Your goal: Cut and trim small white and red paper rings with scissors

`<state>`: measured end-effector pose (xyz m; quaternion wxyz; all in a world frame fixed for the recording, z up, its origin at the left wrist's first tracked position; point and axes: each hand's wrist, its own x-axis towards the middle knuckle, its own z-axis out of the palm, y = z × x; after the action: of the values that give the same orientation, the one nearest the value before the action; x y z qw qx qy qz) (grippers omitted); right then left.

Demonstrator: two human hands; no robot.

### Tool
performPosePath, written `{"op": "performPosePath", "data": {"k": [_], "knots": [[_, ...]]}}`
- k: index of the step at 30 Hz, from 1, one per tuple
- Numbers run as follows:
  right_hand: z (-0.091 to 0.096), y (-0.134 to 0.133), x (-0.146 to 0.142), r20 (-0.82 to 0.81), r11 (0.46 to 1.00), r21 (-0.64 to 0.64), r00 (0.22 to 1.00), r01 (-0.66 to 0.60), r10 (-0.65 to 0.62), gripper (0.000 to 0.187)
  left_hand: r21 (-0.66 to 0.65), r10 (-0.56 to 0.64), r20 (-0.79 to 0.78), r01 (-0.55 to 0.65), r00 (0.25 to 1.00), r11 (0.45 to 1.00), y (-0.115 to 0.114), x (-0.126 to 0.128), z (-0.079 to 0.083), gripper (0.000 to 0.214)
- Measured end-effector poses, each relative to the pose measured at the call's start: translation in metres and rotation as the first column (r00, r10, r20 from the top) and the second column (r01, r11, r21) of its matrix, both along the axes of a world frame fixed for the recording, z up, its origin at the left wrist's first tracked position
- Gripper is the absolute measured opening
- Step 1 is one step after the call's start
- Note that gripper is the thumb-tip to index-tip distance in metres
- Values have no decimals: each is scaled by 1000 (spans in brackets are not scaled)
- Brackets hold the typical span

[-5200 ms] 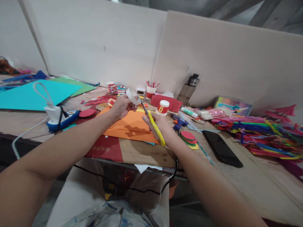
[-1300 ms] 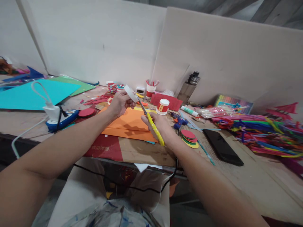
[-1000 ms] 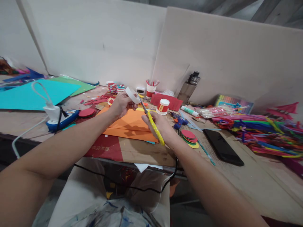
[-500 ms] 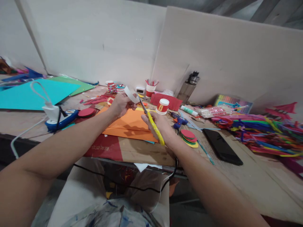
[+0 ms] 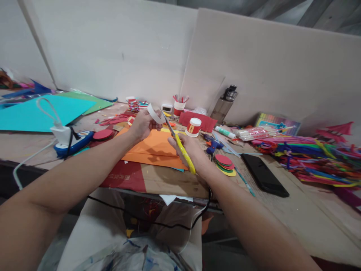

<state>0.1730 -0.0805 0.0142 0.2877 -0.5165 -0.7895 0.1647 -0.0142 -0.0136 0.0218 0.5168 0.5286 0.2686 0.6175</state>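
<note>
A curved white strip, perhaps paper (image 5: pixel 155 114), is pinched in my left hand (image 5: pixel 141 125), raised above the orange sheets (image 5: pixel 155 146). My right hand (image 5: pixel 189 148) is wrapped round yellow-handled scissors (image 5: pixel 184 154). Their blades point up and away, with the tips beside the right end of the white strip; whether they touch it I cannot tell. Just beyond my right hand stands a small white cup with a red band (image 5: pixel 193 127). A red paper piece (image 5: pixel 199 121) lies behind that cup.
A blue glue gun (image 5: pixel 214 146), stacked coloured discs (image 5: pixel 225 165) and a black phone (image 5: pixel 264 175) lie to the right. Farther right is a heap of pipe cleaners (image 5: pixel 316 158). A dark bottle (image 5: pixel 225 104) leans at the back. Turquoise sheets (image 5: pixel 42 111) lie left, near a blue-and-white plugged device (image 5: pixel 75 143).
The white strip has shifted slightly left and tilted in my left hand, its end now a little apart from where it was. The scissors have barely moved.
</note>
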Motion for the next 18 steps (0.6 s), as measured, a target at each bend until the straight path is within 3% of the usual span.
{"op": "performPosePath", "data": {"k": [4, 10, 18], "knots": [[0, -1, -1, 14, 1000, -9, 1000, 17, -17, 42, 44, 46, -5, -45, 999, 998, 0, -1, 1, 27], [1, -1, 1, 44, 999, 48, 999, -6, 4, 40, 57, 18, -31, -16, 999, 998, 1, -1, -1, 26], [2, 0, 1, 17, 999, 30, 1000, -25, 25, 39, 48, 3, -52, -1, 999, 999, -1, 0, 1, 27]]}}
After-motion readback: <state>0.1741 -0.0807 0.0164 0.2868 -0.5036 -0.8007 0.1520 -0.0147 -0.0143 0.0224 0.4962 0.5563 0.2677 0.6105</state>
